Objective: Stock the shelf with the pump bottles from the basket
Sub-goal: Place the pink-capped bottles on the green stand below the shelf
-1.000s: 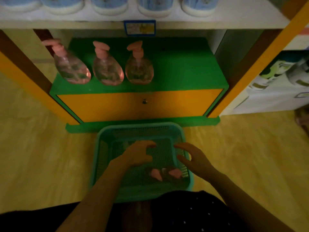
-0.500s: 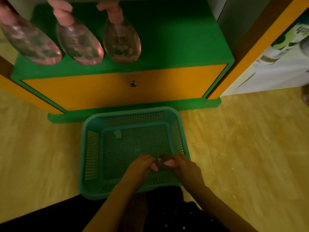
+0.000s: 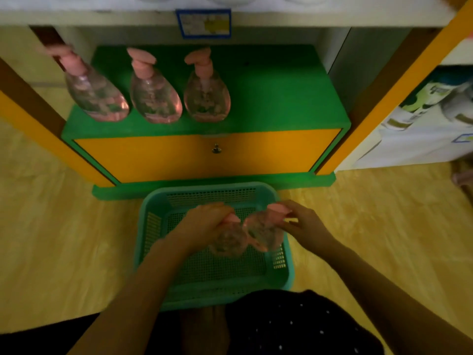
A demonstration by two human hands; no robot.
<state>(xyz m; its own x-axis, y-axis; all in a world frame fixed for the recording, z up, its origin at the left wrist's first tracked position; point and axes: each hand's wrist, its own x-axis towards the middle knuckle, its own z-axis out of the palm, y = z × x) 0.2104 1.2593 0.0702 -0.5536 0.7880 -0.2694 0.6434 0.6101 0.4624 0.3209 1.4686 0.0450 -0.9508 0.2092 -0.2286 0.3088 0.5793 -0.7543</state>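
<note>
Three clear pink pump bottles stand in a row on the left half of the green shelf (image 3: 281,98): the left one (image 3: 97,98), the middle one (image 3: 154,98) and the right one (image 3: 206,98). Below, on the floor, sits the teal mesh basket (image 3: 151,226). My left hand (image 3: 202,226) grips a pump bottle (image 3: 227,242) by its pink pump head, lifted above the basket. My right hand (image 3: 304,226) holds a second pump bottle (image 3: 265,233) by its pump, right beside the first. The two bottles touch.
The shelf's right half is bare green. An orange drawer front with a small lock (image 3: 216,149) lies under it. A white shelf edge with a blue price tag (image 3: 204,23) runs above. White bottles (image 3: 435,103) fill the unit at right. Yellow wood floor surrounds the basket.
Both hands reached into the basket's near end, closed on the two bottles lying there, and have raised them by the pumps. The view tilted back up toward the shelf.
</note>
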